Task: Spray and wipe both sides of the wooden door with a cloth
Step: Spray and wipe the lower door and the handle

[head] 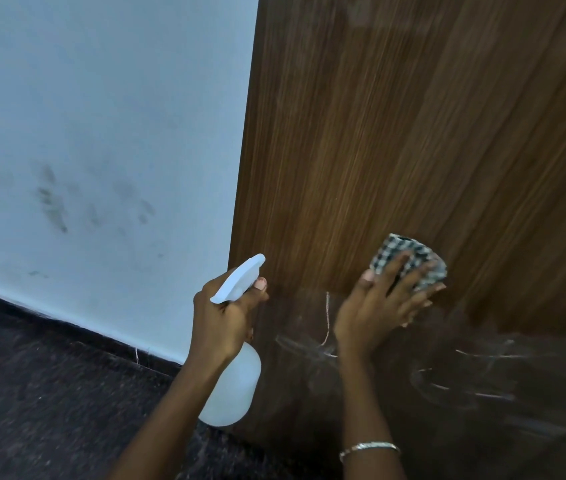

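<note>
Head view: right hand (378, 306) lies flat, fingers spread straight, pressing the checked cloth (413, 261) against the wooden door (413, 133). The cloth sits under the fingertips, above the palm. Left hand (222, 310), just left of it, is wrapped round the neck of the white spray bottle (233, 386), near the door's edge. Streaky smears (482, 375) lie below and right of the pressing hand. Judgement: use even pressure and overlapping strokes along the grain, working down through the smears. This face looks unfinished.
</note>
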{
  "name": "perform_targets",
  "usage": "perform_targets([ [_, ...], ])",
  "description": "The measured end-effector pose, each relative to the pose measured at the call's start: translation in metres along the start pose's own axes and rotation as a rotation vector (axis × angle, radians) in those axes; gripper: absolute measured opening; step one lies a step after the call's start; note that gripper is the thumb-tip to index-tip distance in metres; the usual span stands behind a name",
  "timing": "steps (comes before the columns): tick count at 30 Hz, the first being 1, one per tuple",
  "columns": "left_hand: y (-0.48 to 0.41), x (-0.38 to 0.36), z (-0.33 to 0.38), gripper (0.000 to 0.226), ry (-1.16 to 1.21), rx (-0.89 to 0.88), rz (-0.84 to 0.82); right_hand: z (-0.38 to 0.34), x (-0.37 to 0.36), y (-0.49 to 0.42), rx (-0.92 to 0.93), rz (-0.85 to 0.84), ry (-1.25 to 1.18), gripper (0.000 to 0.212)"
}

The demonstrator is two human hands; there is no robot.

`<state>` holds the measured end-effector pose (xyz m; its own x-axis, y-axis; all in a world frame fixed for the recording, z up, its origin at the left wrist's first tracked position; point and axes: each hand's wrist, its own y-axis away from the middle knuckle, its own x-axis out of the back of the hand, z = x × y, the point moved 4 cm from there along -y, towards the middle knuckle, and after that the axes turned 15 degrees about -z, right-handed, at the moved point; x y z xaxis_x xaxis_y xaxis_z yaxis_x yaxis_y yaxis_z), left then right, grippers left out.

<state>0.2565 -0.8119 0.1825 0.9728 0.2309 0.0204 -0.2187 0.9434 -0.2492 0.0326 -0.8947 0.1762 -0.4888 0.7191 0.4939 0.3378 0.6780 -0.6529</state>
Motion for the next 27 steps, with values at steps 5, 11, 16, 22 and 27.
perform_targets([
  [5, -0.002, -0.007, -0.001, 0.029, -0.006, -0.012, -0.012, -0.074, -0.055, 0.025, 0.377, -0.160, 0.256, 0.064],
  [11, -0.005, -0.021, 0.004, 0.059, 0.054, -0.029, -0.037, -0.016, -0.019, 0.003, 0.509, -0.201, 0.311, 0.061],
  [16, -0.004, -0.031, 0.003, 0.059, 0.054, -0.011, -0.082, 0.094, 0.055, -0.021, -0.107, 0.078, 0.204, 0.060],
  [22, 0.009, -0.051, 0.004, 0.036, 0.047, 0.010, -0.158, 0.101, 0.064, -0.032, -0.263, 0.201, -0.102, 0.057],
  [27, 0.009, -0.047, 0.006, 0.034, 0.014, -0.013, -0.133, 0.013, 0.010, -0.009, 0.004, 0.035, 0.030, 0.057],
])
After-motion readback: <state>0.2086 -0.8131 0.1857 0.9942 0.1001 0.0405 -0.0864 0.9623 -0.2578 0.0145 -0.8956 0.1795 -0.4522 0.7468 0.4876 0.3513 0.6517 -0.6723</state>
